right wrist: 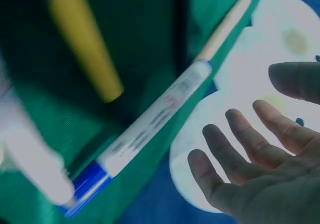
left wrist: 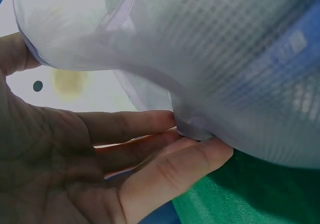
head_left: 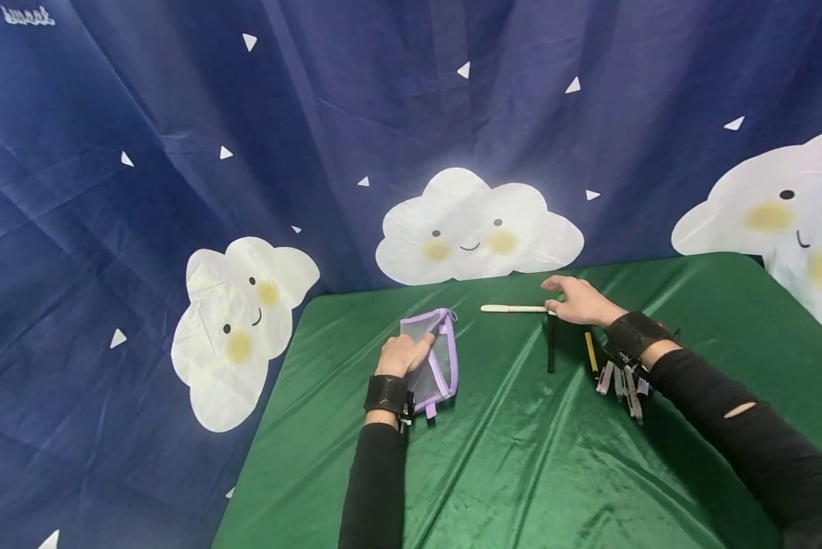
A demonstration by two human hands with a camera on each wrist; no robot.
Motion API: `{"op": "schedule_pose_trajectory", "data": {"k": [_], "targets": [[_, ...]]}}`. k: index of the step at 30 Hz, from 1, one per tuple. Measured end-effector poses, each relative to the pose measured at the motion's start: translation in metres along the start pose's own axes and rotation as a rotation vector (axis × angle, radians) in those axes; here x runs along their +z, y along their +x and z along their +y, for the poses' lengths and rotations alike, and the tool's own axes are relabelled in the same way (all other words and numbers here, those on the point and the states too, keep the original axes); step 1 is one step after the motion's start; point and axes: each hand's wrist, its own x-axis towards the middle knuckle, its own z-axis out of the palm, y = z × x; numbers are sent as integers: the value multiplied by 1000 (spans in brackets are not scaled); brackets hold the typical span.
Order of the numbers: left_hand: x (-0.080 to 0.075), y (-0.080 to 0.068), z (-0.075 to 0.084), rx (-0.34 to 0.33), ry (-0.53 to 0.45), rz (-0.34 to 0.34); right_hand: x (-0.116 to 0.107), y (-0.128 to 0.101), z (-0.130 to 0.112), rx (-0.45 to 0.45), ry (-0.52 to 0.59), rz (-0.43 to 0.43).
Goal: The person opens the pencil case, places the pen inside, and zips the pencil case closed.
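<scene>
A purple-edged mesh zip pouch (head_left: 450,358) lies at the middle left of the green surface. My left hand (head_left: 404,354) holds it by its left side; in the left wrist view, thumb and fingertips touch the edges of the mesh (left wrist: 165,48). My right hand (head_left: 579,301) is over the pens at the far side, its fingers apart and nothing between them in the right wrist view. Beside it lie a cream pen (head_left: 510,309), a black pen (head_left: 551,343) and a white marker with a blue cap (right wrist: 155,119), which the hand hides in the head view.
A yellow pen (head_left: 592,354) and several pale pens (head_left: 630,393) lie under the right wrist. The green cloth (head_left: 507,473) has folds. Behind its far edge hangs a dark blue curtain (head_left: 383,114) with printed clouds.
</scene>
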Motion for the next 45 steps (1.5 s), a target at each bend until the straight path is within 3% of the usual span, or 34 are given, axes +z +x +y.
{"op": "schedule_pose_trajectory", "data": {"k": [10,19,33,45], "targets": [[-1,0,1,2,-6,21,-1,-10,27,61,-97,-44],[3,0,0,-4,-14,13,2,-12,44,36,-195,17],[1,0,1,5,-15,12,-3,-15,39,0,-210,115],[4,0,-1,11,-25,28,-6,-6,17,-5,-94,252]]}}
